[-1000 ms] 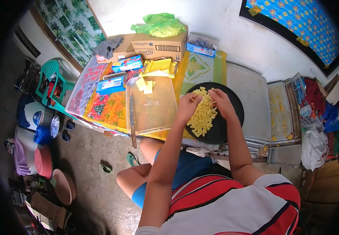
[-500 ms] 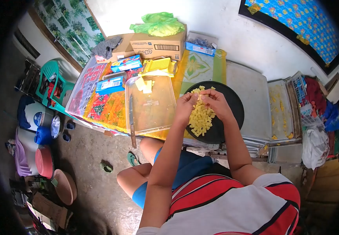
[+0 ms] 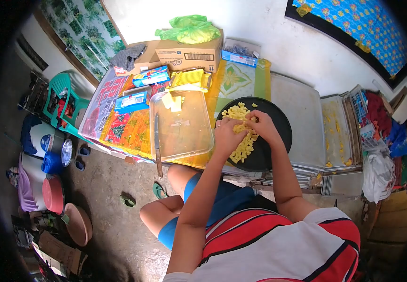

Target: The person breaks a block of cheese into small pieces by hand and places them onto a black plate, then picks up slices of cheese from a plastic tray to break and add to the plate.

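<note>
A heap of small yellow cheese cubes (image 3: 242, 149) lies on a round black tray (image 3: 276, 141). Over the heap's left side is my left hand (image 3: 228, 135), its bent fingers down among the cubes. My right hand (image 3: 262, 127) is close beside it, fingers curled and pressed into the cubes from the right. The fingertips of both hands are partly hidden. Left of the tray, yellow cheese slabs (image 3: 172, 102) rest on a clear plastic lid-like board (image 3: 184, 136). A knife (image 3: 158, 145) lies along its left edge, handle past the table edge.
Blue boxes (image 3: 133, 100), a yellow ridged tray (image 3: 191, 79) and cardboard boxes (image 3: 189, 52) with a green plastic bag (image 3: 191, 29) stand at the back of the table. Metal baking sheets (image 3: 300, 122) are stacked on the right. A green chair (image 3: 67, 101) is at left.
My hands, fingertips together above the heap half a second ago, have lowered and spread onto the cubes. The left hand has turned flatter over the pile.
</note>
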`<state>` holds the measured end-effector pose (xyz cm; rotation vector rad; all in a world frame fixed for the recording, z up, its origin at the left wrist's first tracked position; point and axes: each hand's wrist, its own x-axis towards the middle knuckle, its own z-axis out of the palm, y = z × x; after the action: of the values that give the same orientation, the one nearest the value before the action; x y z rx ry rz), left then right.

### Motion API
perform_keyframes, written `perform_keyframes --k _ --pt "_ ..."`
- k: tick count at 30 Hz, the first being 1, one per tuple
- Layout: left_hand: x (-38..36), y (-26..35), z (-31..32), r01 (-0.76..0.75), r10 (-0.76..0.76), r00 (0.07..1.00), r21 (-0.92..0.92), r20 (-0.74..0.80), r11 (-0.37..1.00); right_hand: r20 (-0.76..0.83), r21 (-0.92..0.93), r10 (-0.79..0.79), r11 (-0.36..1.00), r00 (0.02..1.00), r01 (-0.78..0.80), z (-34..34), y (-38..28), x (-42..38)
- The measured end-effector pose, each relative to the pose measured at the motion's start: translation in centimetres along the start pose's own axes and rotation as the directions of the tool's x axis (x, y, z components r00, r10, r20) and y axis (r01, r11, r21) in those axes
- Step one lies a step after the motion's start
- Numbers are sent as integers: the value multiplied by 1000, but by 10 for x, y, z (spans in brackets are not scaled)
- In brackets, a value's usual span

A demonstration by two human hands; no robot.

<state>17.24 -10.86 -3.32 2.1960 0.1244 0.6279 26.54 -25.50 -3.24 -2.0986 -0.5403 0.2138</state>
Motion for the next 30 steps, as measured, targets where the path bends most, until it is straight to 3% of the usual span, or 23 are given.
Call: perform_keyframes --k 2,5,8,11,14,17,20,23,26,30 --pt "1 -10 2 -14 13 998 -5 -57 1000 -43 33 -47 998 998 49 5 1 5" --pt "5 -35 5 53 -76 989 -173 -130 983 -38 -13 -94 995 995 94 14 -5 13" --pt "10 -52 6 184 -226 968 -305 -106 934 -4 -78 -59 995 998 58 21 1 23" --pt "12 -67 10 203 -248 965 -357 -85 912 -27 -10 -17 1000 999 17 22 2 29" --pt "15 -57 4 125 -162 982 -311 -97 942 28 179 -21 984 999 16 20 2 28" --pt "23 -52 9 58 -76 996 -276 -54 959 191 391 100 905 976 -169 11 -13 20" --pt "25 -33 6 43 -65 996 -328 -56 944 216 477 100 857 971 -195 8 -17 15" --pt "29 -32 9 165 -184 983 -389 -12 906 258 597 136 756 957 -268 8 -7 16" --pt "28 -39 13 151 -181 983 -398 -37 905 242 627 180 721 953 -295 9 -8 13" --pt "23 -41 10 99 -103 995 -238 -5 966 71 513 142 844 987 -158 20 14 20"
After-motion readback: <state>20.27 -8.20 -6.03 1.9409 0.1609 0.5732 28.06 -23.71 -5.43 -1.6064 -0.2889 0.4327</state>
